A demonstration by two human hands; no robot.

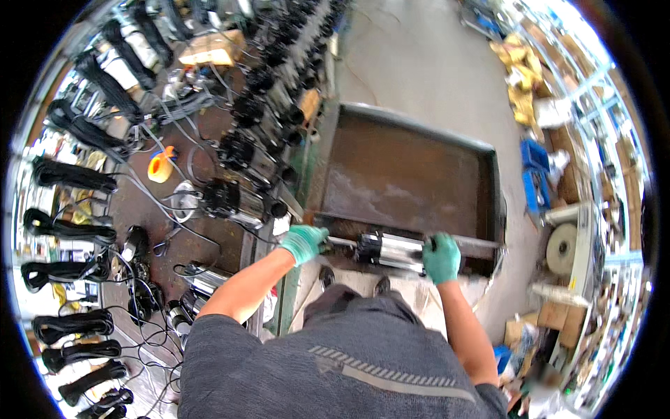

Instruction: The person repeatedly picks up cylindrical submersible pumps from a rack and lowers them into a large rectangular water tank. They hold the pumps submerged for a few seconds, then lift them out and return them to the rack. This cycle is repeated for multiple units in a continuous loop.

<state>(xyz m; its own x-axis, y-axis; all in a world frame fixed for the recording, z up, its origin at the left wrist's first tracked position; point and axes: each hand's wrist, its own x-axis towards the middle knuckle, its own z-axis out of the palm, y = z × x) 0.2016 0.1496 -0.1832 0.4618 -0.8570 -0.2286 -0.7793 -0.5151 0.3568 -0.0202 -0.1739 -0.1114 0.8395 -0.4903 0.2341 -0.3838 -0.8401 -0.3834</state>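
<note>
In front of me a silver and black motor-like cylinder lies sideways along the near edge of a brown metal tray. My right hand, in a green glove, is closed around the cylinder's right end. A slim metal rod sticks out from the cylinder's left side. Also gloved in green, my left hand is closed around the dark outer end of that rod. The fingers of both hands are partly hidden. Whether the cylinder rests on the tray's rim, I cannot tell.
To my left is a dark workbench with a row of similar black and silver units, loose cables and an orange tape roll. Coiled black cables line its far side. Blue bins and a white spool stand right.
</note>
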